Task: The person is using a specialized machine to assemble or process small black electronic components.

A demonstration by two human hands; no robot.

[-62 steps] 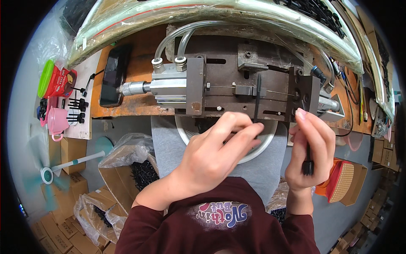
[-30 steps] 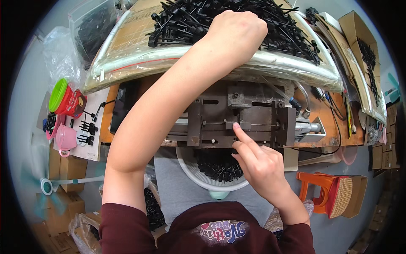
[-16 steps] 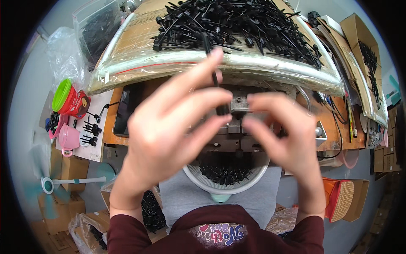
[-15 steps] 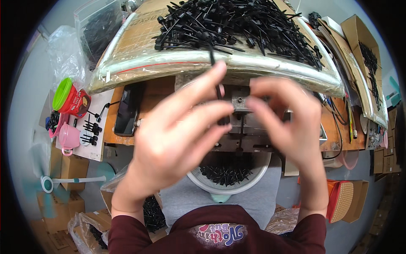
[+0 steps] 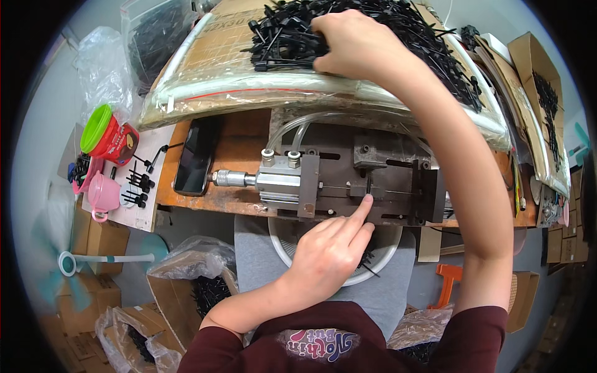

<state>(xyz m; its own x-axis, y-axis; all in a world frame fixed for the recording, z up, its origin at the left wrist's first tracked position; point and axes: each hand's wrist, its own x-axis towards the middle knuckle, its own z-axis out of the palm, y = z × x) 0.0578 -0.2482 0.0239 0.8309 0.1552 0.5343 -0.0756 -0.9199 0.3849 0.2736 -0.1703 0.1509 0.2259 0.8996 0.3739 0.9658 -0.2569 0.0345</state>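
My left hand [image 5: 329,255] lies over the near side of a metal clamping fixture [image 5: 308,186], index finger stretched out. Its tip touches a thin black piece [image 5: 369,184] set upright in the fixture's middle; the other fingers are loosely bent. Farther away, my right hand [image 5: 360,46] reaches onto a pile of black plastic pieces [image 5: 410,37] with thin stems and thick heads. Thumb and forefinger stand apart at the pile's near left side, and the remaining fingertips are hidden. Under the fixture, partly behind my left hand, sits a white basket [image 5: 388,252] on my lap.
The pile lies on a cardboard tray [image 5: 205,68] with a pale padded rim. Left of the fixture are a phone [image 5: 196,158], a red tub [image 5: 115,143] with a green rim and a pink cup [image 5: 104,191]. Clear hoses [image 5: 292,121] loop above the cylinder. Open boxes [image 5: 186,280] flank me.
Both hands were close together over the fixture. My right hand has moved away to the pile; my left has come down and nearer, its index finger now on the piece in the fixture.
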